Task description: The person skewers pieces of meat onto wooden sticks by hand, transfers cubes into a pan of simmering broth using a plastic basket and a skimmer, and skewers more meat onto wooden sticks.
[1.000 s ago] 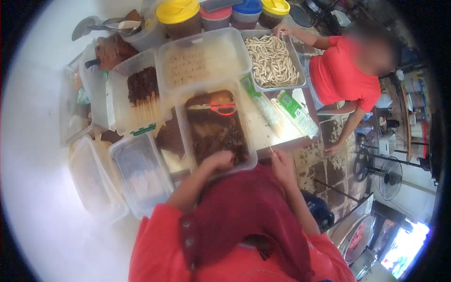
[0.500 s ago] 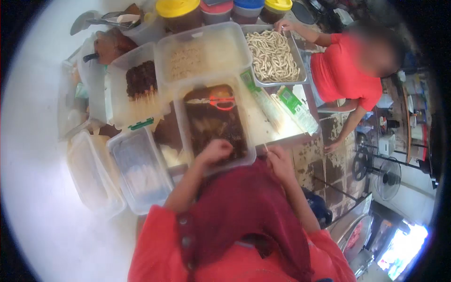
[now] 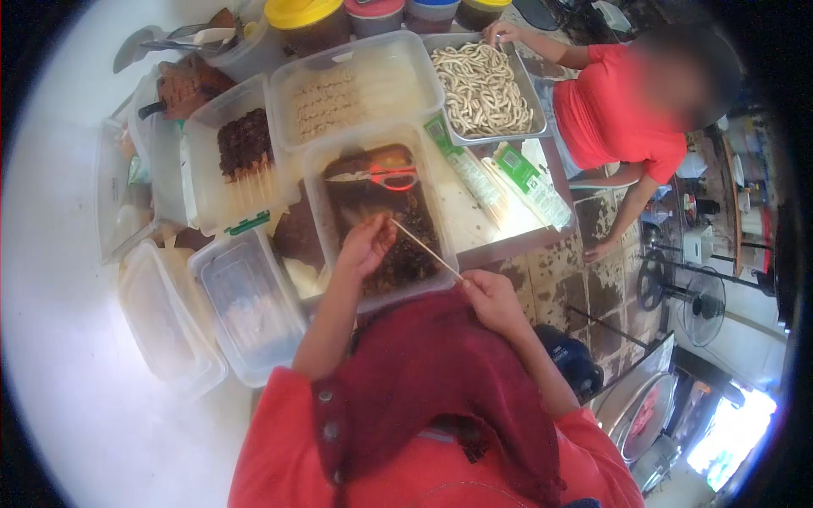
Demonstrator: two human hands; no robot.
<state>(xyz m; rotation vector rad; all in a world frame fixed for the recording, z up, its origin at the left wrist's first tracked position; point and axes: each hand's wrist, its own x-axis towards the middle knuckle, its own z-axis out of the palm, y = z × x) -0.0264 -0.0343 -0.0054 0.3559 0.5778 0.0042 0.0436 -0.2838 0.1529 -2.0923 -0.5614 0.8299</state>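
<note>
My right hand (image 3: pixel 494 300) is closed around the lower end of a thin wooden skewer (image 3: pixel 428 251). The skewer slants up to my left hand (image 3: pixel 368 244), whose fingers are pinched together at its far tip. Whatever small piece those fingers may hold is hidden. Both hands are at a clear plastic tub (image 3: pixel 315 190) of dark, wet chunks (image 3: pixel 406 258), my left hand over it and my right hand by its near right corner. Orange-handled scissors (image 3: pixel 394 176) lie inside the tub, toward its far side.
Filled skewers (image 3: pixel 246 152) lie in a tub to the left. Behind stands a tub with pale skewered rows (image 3: pixel 326 97). A metal tray (image 3: pixel 539 127) holds pale coiled pieces, touched by a co-worker's hand (image 3: pixel 504 34). Green skewer packets (image 3: pixel 529 182) and stacked plastic containers (image 3: pixel 250 309) flank the tub.
My left hand has risen out of the dark chunks to the skewer's tip. The skewer now spans both hands, and my right hand has shifted slightly down and toward me.
</note>
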